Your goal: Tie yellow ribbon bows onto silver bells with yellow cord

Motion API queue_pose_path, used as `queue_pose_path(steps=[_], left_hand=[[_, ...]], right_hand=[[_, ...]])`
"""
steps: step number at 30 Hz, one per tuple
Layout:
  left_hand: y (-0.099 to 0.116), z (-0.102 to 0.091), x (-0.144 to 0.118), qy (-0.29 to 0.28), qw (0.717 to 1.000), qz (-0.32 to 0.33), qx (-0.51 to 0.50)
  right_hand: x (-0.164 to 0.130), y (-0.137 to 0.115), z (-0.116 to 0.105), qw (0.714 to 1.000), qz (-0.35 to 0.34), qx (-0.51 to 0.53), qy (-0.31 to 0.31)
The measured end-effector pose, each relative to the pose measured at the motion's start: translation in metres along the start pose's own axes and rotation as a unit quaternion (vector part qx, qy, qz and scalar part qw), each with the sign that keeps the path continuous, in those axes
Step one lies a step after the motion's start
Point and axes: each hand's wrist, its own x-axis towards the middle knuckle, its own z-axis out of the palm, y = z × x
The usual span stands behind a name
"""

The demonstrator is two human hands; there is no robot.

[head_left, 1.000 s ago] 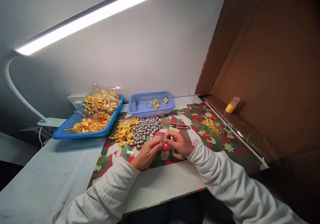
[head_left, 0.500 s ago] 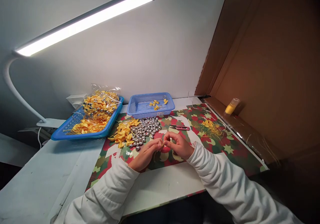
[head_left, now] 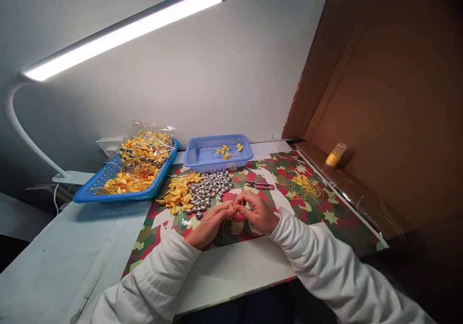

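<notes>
Patterned mat [head_left: 336,225] bears two blue baskets [head_left: 217,162]; left hand [head_left: 211,222] and right hand [head_left: 258,212] pinch one yellow thread [head_left: 234,209].

Both hands met over the patterned mat [head_left: 325,218]: the left hand [head_left: 211,222] and right hand [head_left: 257,212] pinched a small yellow piece [head_left: 234,210] between their fingertips. Just beyond lay silver bells [head_left: 210,186], yellow bows [head_left: 178,193], red snips [head_left: 261,185] and two blue baskets.

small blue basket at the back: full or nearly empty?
Nearly empty. The small blue basket holds only a few yellow bows; its mesh floor shows bare elsewhere.
</notes>
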Motion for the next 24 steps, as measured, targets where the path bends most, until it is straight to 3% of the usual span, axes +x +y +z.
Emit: queue_pose_path(steps=[16, 24], left_hand=[[-0.0014, -0.0018, 0.0013, 0.021, 0.999, 0.009, -0.029], [0.0024, 0.0004, -0.0004, 0.007, 1.000, 0.011, -0.010]], right_hand=[[-0.0022, -0.0010, 0.0038, 0.993, -0.054, -0.051, 0.092], [-0.0028, -0.0028, 0.0052, 0.987, -0.062, -0.105, 0.101]])
